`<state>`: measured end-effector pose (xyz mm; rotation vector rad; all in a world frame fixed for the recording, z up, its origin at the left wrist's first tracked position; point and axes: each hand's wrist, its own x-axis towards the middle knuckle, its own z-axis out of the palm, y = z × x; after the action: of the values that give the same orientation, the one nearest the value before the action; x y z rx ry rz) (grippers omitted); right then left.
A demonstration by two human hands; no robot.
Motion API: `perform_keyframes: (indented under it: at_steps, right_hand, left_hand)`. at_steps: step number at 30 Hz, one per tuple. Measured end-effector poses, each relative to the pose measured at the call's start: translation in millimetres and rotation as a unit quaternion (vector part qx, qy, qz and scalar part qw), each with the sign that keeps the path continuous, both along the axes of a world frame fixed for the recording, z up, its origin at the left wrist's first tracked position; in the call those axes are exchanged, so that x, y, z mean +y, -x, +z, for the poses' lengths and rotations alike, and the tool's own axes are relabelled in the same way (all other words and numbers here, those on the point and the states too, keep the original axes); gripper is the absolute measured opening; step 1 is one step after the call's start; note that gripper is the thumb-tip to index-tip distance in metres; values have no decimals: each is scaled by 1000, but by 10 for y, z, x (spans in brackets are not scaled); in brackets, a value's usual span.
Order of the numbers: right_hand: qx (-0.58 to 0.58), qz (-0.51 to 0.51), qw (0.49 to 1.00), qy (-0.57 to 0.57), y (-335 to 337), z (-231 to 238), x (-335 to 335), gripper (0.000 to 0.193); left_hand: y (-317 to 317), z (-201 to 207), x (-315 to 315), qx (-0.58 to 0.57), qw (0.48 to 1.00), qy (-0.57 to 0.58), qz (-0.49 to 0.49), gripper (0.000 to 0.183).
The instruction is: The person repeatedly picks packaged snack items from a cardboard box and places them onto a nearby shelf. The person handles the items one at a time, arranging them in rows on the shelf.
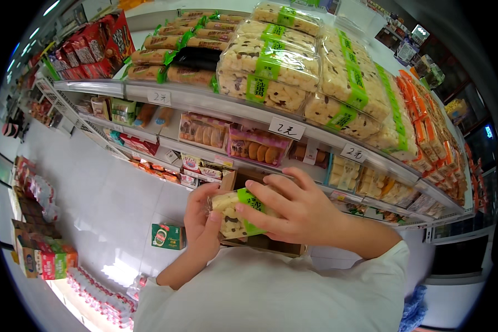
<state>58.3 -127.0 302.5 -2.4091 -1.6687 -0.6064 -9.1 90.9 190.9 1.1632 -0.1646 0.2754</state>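
Observation:
Between my two hands, in front of my white shirt, is a clear-wrapped sachima bar (229,216) with raisin-like dark bits and a bright green label band. My left hand (201,224) grips its left end, thumb on the near side. The fingers of my right hand (301,207) curl over its top and right part, covering much of it. Beneath my hands is an open cardboard box (286,247), mostly hidden by my arms and the bar. Matching sachima packs (268,61) are stacked on the top shelf ahead.
Long wrapped rolls (163,42) and red snack packs (88,47) lie left on the top shelf (205,94); orange packs (426,127) stand right. Lower tiers hold boxed pastries (257,146). A green carton (167,236) and wrapped bottles (102,296) are on the floor at left.

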Motion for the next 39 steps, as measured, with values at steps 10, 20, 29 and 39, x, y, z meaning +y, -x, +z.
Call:
perform_keyframes:
  at_steps: [10,20,29,39]
  right_hand:
    - [-27,-128,988,-78,-1307,1560,162,71]
    - [52,-169,984,-5,-2574,1419,144,56]
    - [-105,-122,986,-50,-1993,1475,-3,38]
    - [438,-6,896,78,-298,-795,44,32]
  left_hand:
    - [117,-192,217,-19,1000,7,-22,33]
    - [285,-378,255,12,996,-83,-37,17]
    - [100,-606,193,59,959,-275,-35,18]
    - [225,-1184,-87,30,903,-416,-100,14]
